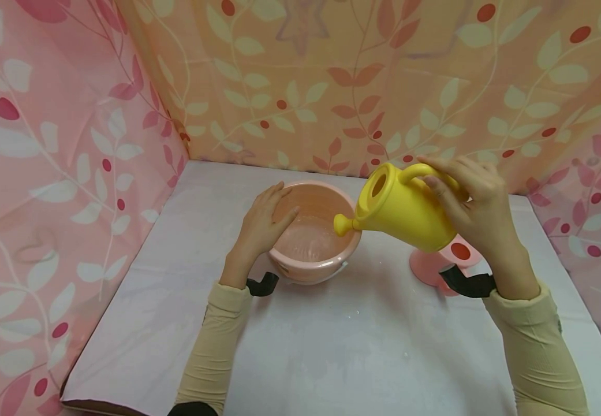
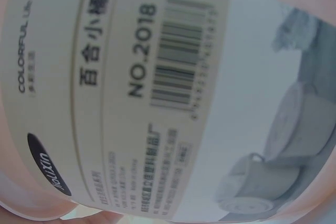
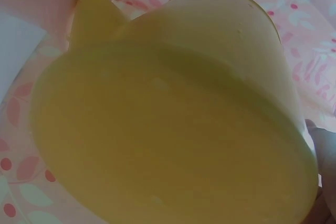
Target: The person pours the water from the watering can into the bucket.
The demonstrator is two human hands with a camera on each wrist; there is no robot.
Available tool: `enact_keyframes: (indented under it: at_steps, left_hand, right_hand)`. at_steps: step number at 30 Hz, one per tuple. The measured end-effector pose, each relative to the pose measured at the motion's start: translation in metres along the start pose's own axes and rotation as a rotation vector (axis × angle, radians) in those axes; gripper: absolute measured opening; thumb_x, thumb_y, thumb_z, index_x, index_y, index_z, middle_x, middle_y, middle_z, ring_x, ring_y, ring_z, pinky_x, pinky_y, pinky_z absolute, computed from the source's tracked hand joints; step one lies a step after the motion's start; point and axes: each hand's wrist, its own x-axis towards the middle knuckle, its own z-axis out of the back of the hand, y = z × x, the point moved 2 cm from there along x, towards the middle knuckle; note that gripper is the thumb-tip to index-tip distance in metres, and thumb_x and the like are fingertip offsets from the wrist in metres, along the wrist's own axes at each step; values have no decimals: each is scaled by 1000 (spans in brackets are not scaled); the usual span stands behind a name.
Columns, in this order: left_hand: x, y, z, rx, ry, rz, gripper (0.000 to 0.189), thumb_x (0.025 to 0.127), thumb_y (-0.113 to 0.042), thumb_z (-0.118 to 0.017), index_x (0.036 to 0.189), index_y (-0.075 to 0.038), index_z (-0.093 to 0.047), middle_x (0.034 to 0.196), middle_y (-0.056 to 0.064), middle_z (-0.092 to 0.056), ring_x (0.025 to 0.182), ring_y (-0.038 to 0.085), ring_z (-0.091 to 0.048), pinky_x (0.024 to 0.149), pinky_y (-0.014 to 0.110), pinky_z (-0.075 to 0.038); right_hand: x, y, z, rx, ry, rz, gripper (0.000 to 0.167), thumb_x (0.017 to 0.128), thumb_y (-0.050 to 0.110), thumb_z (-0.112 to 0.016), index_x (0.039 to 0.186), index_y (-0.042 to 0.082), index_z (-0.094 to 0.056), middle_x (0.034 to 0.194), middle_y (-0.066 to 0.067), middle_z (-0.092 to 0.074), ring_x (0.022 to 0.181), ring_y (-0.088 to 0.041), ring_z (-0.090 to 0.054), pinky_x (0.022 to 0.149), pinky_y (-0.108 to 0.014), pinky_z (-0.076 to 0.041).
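Note:
In the head view a yellow watering can (image 1: pixel 409 208) is tilted over the right rim of a pink bucket (image 1: pixel 313 271). My right hand (image 1: pixel 479 199) grips the can's handle from above, and the spout's rose points down into the bucket. Clear water with ripples shows on the bucket's floor. My left hand (image 1: pixel 264 222) rests on the bucket's left rim, fingers fairly straight, thumb over the inside. The left wrist view is filled by the bucket's printed label (image 2: pixel 121 103). Up close in the right wrist view is the can's base (image 3: pixel 168 140).
A pink plastic object (image 1: pixel 430 266) with a round opening, partly hidden by the can and right wrist, stands on the white table (image 1: pixel 331 352). Small water drops dot the tabletop. Floral curtains (image 1: pixel 300 86) enclose the back and both sides.

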Motion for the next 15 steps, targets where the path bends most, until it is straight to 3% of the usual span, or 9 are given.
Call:
enact_keyframes:
  at_steps: [15]
  left_hand:
    - [0, 0, 0, 4, -11, -14, 55, 92, -48, -50, 138, -18, -44, 150, 5, -31, 138, 24, -25, 107, 51, -26]
  right_hand:
    - [-1, -1, 0, 1, 2, -1, 30, 84, 11, -68, 114, 11, -67, 81, -11, -66, 71, -3, -41, 68, -24, -21]
